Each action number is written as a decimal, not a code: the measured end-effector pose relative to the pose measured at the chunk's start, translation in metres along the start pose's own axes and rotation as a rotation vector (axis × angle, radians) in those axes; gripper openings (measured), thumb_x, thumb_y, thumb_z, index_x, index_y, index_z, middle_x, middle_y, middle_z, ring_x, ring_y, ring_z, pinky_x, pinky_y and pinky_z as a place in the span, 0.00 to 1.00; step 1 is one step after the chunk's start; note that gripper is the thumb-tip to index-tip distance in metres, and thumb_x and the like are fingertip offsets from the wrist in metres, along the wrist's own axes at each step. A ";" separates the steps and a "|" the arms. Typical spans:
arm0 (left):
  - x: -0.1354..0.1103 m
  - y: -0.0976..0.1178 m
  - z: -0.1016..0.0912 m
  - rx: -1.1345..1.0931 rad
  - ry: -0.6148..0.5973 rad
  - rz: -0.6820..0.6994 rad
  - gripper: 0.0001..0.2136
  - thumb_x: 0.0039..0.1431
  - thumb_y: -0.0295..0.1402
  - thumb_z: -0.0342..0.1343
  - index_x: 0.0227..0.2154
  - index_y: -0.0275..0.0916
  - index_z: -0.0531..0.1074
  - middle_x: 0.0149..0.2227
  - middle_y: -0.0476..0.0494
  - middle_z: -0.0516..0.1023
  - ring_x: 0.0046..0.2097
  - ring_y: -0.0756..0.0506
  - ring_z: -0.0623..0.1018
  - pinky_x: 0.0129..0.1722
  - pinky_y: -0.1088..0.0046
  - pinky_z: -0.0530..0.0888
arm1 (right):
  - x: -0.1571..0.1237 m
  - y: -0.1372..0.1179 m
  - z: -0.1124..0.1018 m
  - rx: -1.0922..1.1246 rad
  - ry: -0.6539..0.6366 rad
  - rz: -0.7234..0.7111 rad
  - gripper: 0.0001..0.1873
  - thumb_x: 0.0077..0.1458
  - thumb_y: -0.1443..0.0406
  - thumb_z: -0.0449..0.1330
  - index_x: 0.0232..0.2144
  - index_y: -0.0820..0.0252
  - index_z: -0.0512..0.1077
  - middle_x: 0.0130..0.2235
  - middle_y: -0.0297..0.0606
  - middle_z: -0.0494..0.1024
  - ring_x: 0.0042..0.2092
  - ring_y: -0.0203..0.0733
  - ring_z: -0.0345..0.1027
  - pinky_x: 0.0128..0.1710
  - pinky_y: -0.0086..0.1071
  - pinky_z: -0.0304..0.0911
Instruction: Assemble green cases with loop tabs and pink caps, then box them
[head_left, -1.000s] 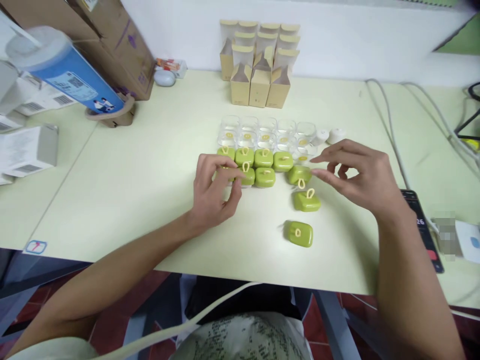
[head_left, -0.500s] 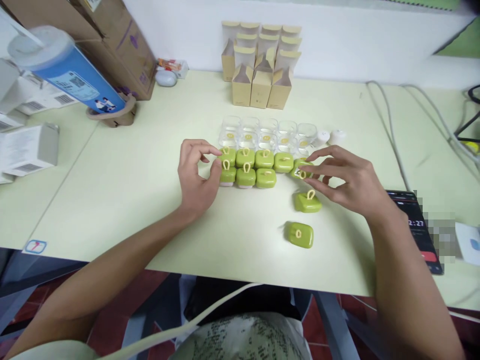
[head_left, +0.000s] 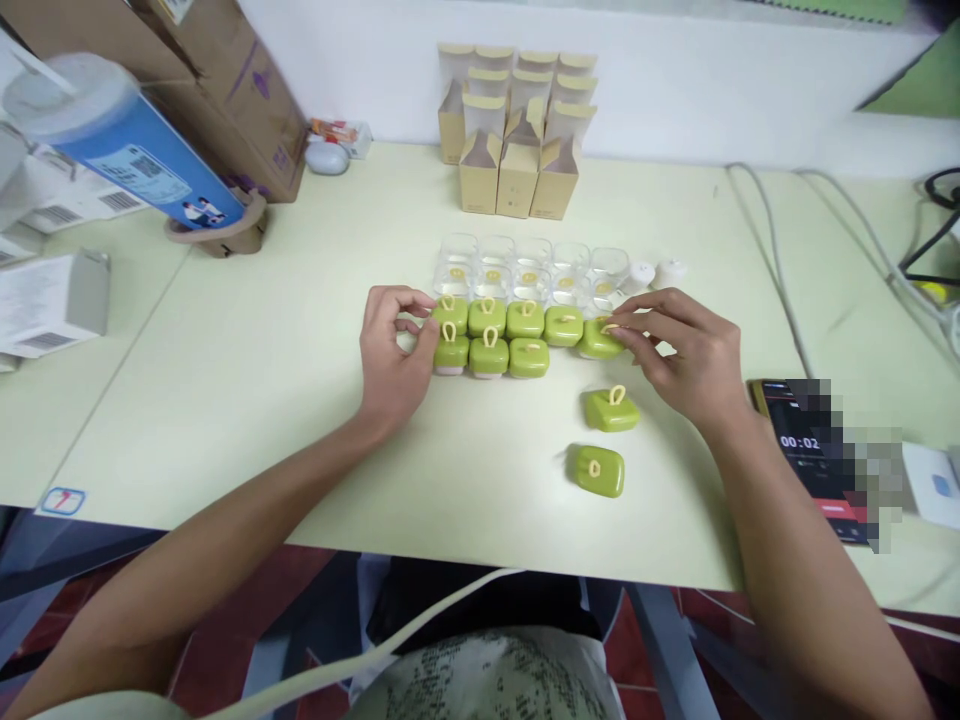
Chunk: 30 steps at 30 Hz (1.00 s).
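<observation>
While the right hand [head_left: 682, 355] pinched the end green case [head_left: 598, 340], at three o'clock of the back row, the left hand [head_left: 394, 350] curled loosely, holding nothing, fingertips touching the nine o'clock end of the green rows [head_left: 489, 355]. Bare table [head_left: 262, 380] lay open toward nine o'clock; two loose cases [head_left: 613, 410] sat at six. All were glossy rounded squares with yellow loops; clear cases [head_left: 532, 270] crowded twelve o'clock.
</observation>
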<state>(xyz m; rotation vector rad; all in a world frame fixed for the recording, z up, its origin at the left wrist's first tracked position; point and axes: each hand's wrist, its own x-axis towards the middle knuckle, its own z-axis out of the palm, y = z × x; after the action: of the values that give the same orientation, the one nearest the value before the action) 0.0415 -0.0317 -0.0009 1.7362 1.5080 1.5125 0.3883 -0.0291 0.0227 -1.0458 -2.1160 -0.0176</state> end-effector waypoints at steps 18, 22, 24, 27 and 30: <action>-0.001 -0.003 0.001 -0.015 -0.021 -0.040 0.06 0.66 0.31 0.61 0.45 0.44 0.75 0.48 0.45 0.76 0.48 0.46 0.80 0.45 0.68 0.78 | -0.001 -0.005 0.001 -0.001 -0.013 0.070 0.14 0.70 0.60 0.69 0.56 0.51 0.83 0.51 0.43 0.83 0.31 0.39 0.76 0.28 0.38 0.76; -0.003 0.000 -0.001 0.058 -0.005 0.086 0.05 0.69 0.33 0.61 0.46 0.46 0.74 0.49 0.44 0.75 0.51 0.43 0.79 0.46 0.63 0.78 | 0.002 0.000 -0.008 -0.058 0.156 0.194 0.10 0.72 0.59 0.67 0.52 0.50 0.84 0.47 0.43 0.85 0.31 0.42 0.75 0.27 0.38 0.71; -0.006 0.006 -0.002 0.123 -0.006 0.241 0.04 0.72 0.34 0.60 0.47 0.47 0.73 0.49 0.42 0.75 0.53 0.41 0.78 0.48 0.60 0.78 | 0.003 0.005 -0.015 -0.095 0.272 0.277 0.10 0.74 0.57 0.64 0.46 0.51 0.85 0.42 0.42 0.85 0.32 0.41 0.73 0.27 0.36 0.67; -0.014 0.014 0.000 0.190 -0.038 0.451 0.05 0.74 0.35 0.58 0.49 0.46 0.72 0.48 0.42 0.75 0.54 0.40 0.77 0.52 0.55 0.78 | 0.003 0.010 -0.021 0.003 0.155 0.252 0.11 0.72 0.55 0.67 0.41 0.52 0.84 0.40 0.41 0.85 0.30 0.38 0.71 0.26 0.34 0.66; -0.018 0.016 0.002 0.206 -0.064 0.495 0.05 0.74 0.35 0.58 0.49 0.46 0.72 0.48 0.43 0.75 0.52 0.40 0.77 0.52 0.55 0.78 | 0.004 0.006 -0.021 0.149 -0.092 0.127 0.14 0.64 0.52 0.75 0.43 0.53 0.86 0.45 0.41 0.85 0.30 0.37 0.73 0.25 0.35 0.71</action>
<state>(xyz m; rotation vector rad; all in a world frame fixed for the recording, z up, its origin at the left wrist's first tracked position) 0.0535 -0.0522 0.0026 2.3891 1.2984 1.5393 0.4045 -0.0291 0.0381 -1.1074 -2.0925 0.2514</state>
